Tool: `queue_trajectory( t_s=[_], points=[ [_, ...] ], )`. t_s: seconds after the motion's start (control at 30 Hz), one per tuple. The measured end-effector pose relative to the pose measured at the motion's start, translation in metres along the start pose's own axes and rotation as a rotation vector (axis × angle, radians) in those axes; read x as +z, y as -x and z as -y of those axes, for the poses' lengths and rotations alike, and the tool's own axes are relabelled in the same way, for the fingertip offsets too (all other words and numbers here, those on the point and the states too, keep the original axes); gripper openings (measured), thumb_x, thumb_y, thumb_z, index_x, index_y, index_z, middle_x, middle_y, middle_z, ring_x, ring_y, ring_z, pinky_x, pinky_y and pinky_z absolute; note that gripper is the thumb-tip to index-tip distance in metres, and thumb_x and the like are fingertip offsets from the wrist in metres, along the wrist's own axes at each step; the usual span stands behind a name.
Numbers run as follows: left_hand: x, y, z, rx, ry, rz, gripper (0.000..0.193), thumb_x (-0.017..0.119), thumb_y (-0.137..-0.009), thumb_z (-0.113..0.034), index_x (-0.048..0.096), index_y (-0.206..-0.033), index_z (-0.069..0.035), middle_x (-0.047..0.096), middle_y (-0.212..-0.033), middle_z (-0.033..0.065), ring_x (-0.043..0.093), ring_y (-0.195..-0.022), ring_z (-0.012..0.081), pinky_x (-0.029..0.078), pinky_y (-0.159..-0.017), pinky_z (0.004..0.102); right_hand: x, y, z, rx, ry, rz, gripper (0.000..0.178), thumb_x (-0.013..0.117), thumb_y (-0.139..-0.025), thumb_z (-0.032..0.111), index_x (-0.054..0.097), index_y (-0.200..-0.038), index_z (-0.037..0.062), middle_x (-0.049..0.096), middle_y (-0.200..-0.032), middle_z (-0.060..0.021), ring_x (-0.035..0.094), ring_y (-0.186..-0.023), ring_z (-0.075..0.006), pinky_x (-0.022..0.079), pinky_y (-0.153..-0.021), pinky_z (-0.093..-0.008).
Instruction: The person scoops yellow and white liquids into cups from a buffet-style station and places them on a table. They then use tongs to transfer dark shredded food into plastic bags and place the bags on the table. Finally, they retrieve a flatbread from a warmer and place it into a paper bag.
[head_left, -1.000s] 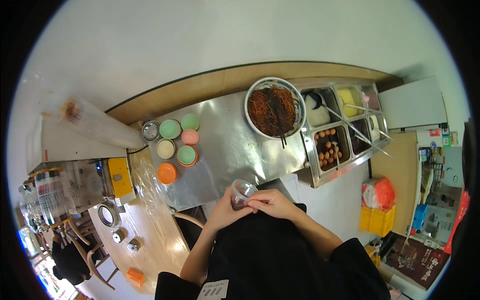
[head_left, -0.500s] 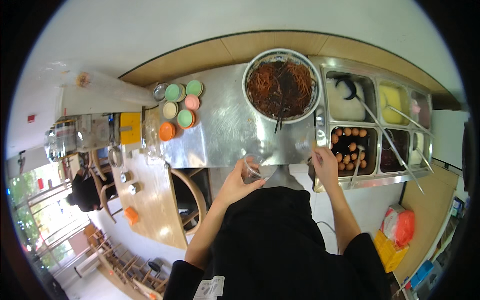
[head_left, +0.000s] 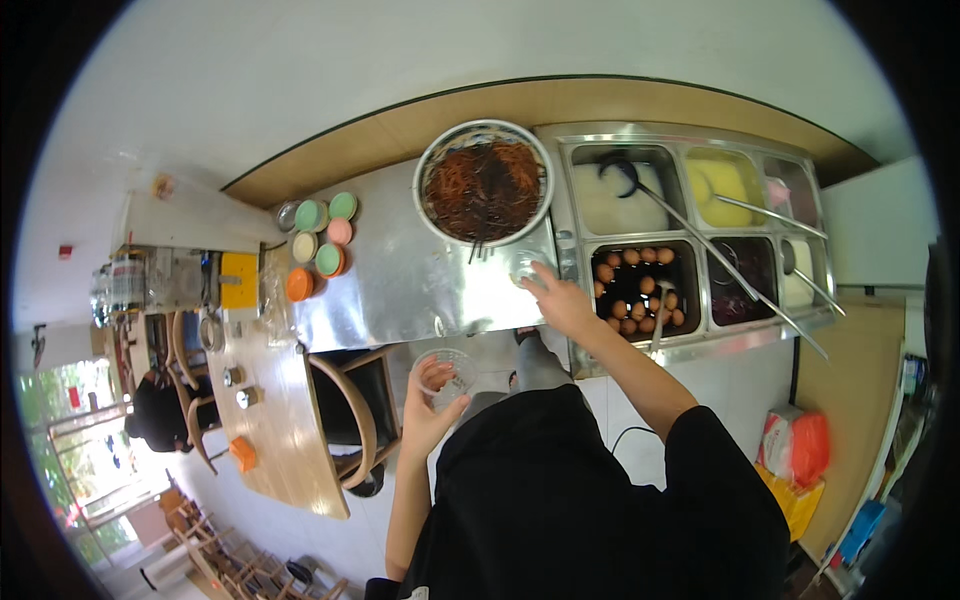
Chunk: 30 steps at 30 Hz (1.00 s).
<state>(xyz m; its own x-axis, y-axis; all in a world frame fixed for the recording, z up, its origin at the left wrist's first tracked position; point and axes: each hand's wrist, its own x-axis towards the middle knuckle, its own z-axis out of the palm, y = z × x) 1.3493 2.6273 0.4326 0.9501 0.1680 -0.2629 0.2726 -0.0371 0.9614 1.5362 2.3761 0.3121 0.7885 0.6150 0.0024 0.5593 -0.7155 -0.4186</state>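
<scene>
My left hand [head_left: 428,405] holds a small clear plastic bowl [head_left: 447,366] in front of my body, below the steel counter's edge. My right hand [head_left: 556,297] reaches out flat onto the steel counter [head_left: 400,290], fingers spread on a clear lid [head_left: 525,270] just below a big round metal bowl of dark shredded food [head_left: 484,183]. The tray of brown eggs [head_left: 640,290] lies just right of that hand.
Steel trays hold white [head_left: 610,195], yellow [head_left: 722,180] and dark food [head_left: 745,270], with long ladles across them. Several coloured lidded pots [head_left: 322,245] stand at the counter's left. A wooden table [head_left: 270,410], chairs and a seated person [head_left: 160,415] are at the left.
My right hand left the clear bowl and stretched out to the counter beside the egg tray. My left hand kept the bowl and dropped lower. The view shifted over the counter.
</scene>
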Motion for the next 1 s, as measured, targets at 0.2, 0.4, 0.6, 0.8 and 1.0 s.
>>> queue_trajectory(
  t_s=[0.2,0.4,0.6,0.8,1.0],
  points=[
    [0.015,0.031,0.029,-0.034,0.228,0.099,0.078,0.082,-0.078,-0.014,0.038,-0.143,-0.008,0.057,-0.124,0.0129,0.058,-0.113,0.0236,0.046,-0.099,0.0381,-0.052,0.11,0.021,0.217,-0.093,-0.041,0.037,0.062,-0.086,0.015,0.06,-0.123,0.014,0.055,-0.129,-0.0104,0.067,-0.082,-0.0324,0.056,-0.072,-0.0424],
    [0.078,0.053,0.069,-0.151,0.495,0.285,0.072,0.078,-0.082,-0.019,0.039,-0.142,-0.008,0.06,-0.118,0.0133,0.06,-0.111,0.0239,0.051,-0.094,0.0375,-0.091,0.302,-0.006,0.542,-0.116,-0.153,0.03,0.063,-0.085,0.01,0.065,-0.115,0.0102,0.062,-0.121,-0.01,0.067,-0.087,-0.031,0.056,-0.074,-0.0397],
    [0.128,0.054,0.052,-0.114,0.411,0.304,0.068,0.077,-0.083,-0.016,0.041,-0.14,-0.008,0.061,-0.117,0.0125,0.061,-0.11,0.0219,0.051,-0.093,0.0361,-0.152,0.364,-0.132,0.63,-0.038,-0.38,0.026,0.061,-0.085,0.001,0.063,-0.111,0.0011,0.064,-0.112,-0.018,0.065,-0.076,-0.0293,0.054,-0.063,-0.0339],
    [0.188,0.041,0.046,-0.176,0.317,0.093,0.068,0.079,-0.082,-0.02,0.044,-0.138,-0.006,0.06,-0.118,0.015,0.061,-0.109,0.0247,0.051,-0.095,0.0382,-0.231,0.303,-0.309,0.589,0.069,-0.409,0.031,0.061,-0.083,0.005,0.062,-0.115,0.0014,0.061,-0.119,-0.0182,0.064,-0.097,-0.032,0.052,-0.085,-0.0398],
    [0.305,0.02,0.06,-0.19,0.299,-0.179,0.077,0.076,-0.083,-0.042,0.04,-0.139,-0.003,0.059,-0.121,0.0197,0.063,-0.109,0.0319,0.051,-0.094,0.0427,-0.275,0.253,-0.563,0.643,0.444,-0.157,0.039,0.064,-0.08,0.012,0.062,-0.118,0.0033,0.054,-0.132,-0.017,0.048,-0.125,-0.0362,0.044,-0.102,-0.0416]
  ],
)
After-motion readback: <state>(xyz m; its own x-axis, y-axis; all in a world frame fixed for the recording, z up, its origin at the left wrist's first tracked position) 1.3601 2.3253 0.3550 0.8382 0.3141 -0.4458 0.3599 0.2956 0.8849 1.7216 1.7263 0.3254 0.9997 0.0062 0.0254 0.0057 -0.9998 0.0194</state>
